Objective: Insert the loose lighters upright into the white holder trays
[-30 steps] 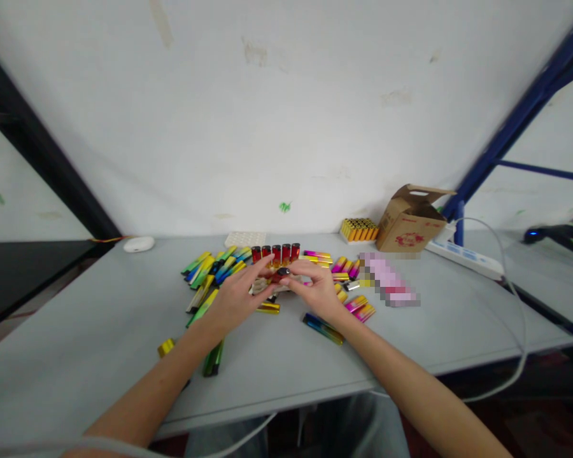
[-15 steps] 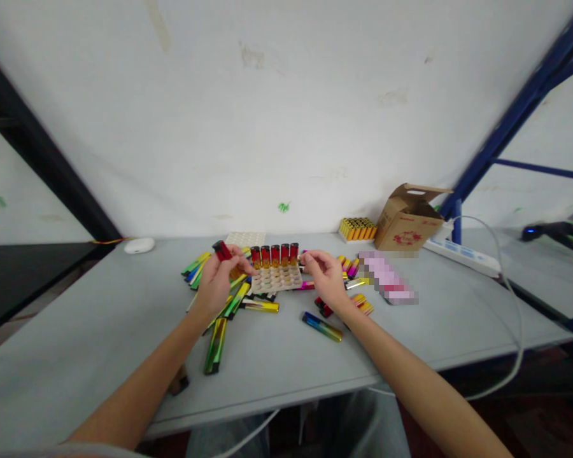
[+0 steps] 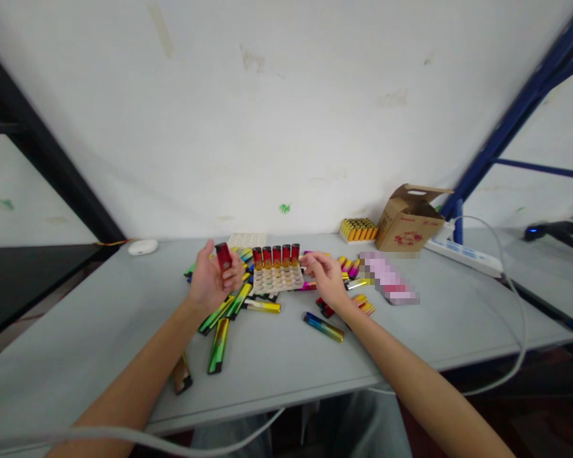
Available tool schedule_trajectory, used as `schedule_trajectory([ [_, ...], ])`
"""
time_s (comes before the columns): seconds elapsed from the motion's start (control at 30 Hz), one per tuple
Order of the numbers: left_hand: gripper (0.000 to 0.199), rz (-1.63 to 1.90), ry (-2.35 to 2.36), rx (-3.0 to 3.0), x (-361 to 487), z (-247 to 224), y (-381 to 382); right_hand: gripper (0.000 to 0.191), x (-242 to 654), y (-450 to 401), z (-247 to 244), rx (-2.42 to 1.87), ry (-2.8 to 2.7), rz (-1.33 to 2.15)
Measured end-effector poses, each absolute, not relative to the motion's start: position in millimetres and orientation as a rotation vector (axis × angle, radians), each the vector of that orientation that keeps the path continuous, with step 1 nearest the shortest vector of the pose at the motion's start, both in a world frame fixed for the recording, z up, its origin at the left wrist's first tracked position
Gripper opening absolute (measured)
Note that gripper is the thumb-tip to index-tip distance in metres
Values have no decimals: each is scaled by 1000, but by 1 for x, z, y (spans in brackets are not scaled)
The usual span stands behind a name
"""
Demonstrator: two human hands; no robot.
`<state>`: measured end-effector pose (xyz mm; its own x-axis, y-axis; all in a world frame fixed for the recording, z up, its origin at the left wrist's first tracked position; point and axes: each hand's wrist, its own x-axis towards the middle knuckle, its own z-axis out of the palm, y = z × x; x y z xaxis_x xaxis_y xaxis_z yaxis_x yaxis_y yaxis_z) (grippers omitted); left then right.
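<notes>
Left hand [image 3: 210, 281]: fingers curled round red lighter [image 3: 223, 256]; looks light, stiff, slick, best gripped mid-body. Right hand [image 3: 328, 278]: fingers bent beside tray [image 3: 277, 286], hold unclear.

1. Ahead of me, near the white wall [image 3: 286, 127], a brown cardboard box [image 3: 403, 224] stands with its flap raised and red print on its front.
2. Just right of it, my white power strip [image 3: 465, 256] slants across the grey table [image 3: 434, 312].
3. Nearer me lies a pink item [image 3: 386, 278], blurred into blocks.
4. Far to my left rests a small white case [image 3: 143, 247].
5. A blue metal frame [image 3: 510, 127] slopes at my right, a black frame [image 3: 50, 149] at my left.
</notes>
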<state>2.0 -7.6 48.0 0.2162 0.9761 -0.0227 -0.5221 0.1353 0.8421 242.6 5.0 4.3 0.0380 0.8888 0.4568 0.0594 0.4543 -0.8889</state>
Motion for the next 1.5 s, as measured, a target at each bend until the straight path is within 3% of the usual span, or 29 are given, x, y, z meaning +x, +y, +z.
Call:
schedule_trajectory([
  [0.13, 60, 1187, 716, 823, 1, 42, -2, 32, 243, 5, 5, -913, -1413, 791],
  [0.93, 44, 1249, 877, 872, 7, 27, 5, 32, 243, 2, 5, -912, -1464, 756],
  [1.5, 48, 1150, 842, 921, 9, 24, 2, 33, 244, 4, 0, -898, -1578, 712],
])
